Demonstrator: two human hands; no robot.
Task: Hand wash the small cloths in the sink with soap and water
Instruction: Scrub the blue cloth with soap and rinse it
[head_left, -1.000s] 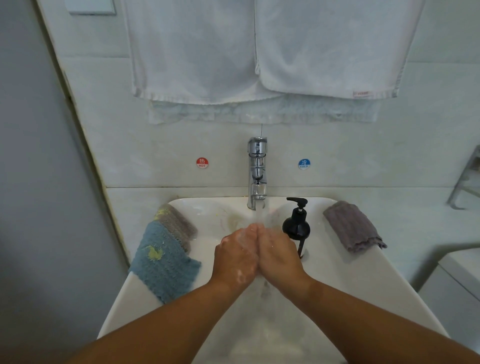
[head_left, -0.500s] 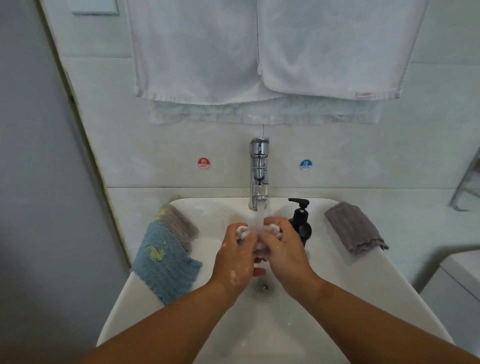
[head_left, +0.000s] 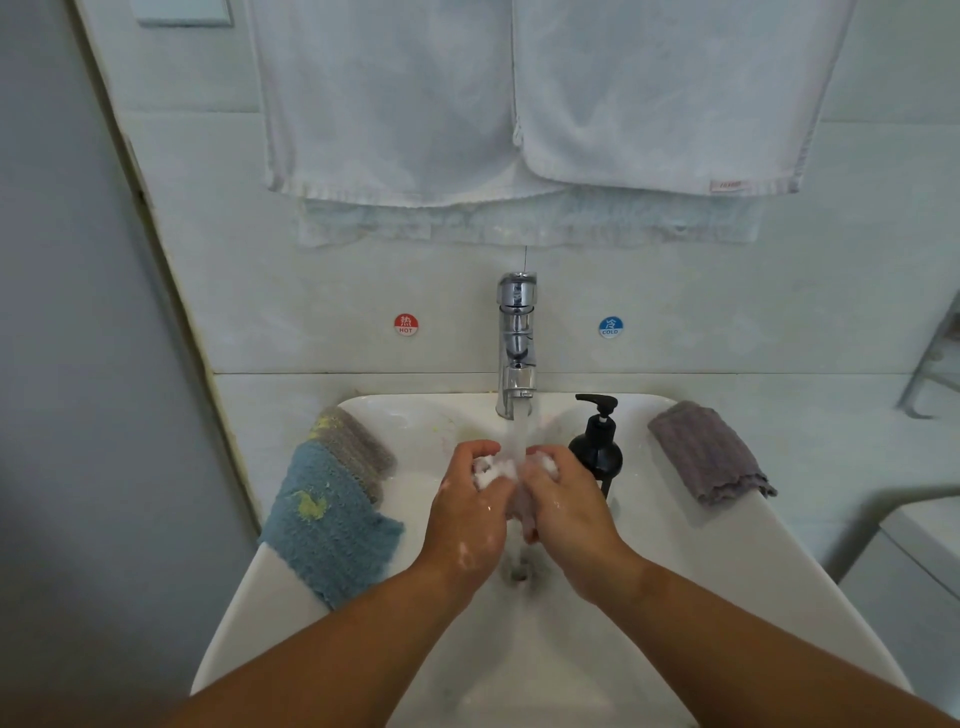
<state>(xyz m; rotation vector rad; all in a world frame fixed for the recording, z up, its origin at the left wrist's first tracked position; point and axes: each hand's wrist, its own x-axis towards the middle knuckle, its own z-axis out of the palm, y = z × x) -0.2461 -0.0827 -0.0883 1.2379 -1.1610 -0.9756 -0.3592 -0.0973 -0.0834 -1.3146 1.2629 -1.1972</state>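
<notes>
A: Hands?
B: Left hand (head_left: 467, 512) and right hand (head_left: 563, 512), frame centre, both soapy, fingers curled tight round one small white cloth (head_left: 491, 470).
A: Cloth position?
B: Under the tap (head_left: 515, 343) stream, above the sink (head_left: 675, 545). Blue cloth (head_left: 327, 525) draped lower left.

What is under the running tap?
A small white cloth, gripped by the left hand and the right hand, with the drain lower down. Their fingers cover most of the cloth.

A bathroom is indicated: white washbasin (head_left: 727, 561) with chrome tap (head_left: 515, 343) (hot and cold stickers (head_left: 406, 325) alongside), tiled wall (head_left: 779, 291), white towels (head_left: 519, 98) hung above.
</notes>
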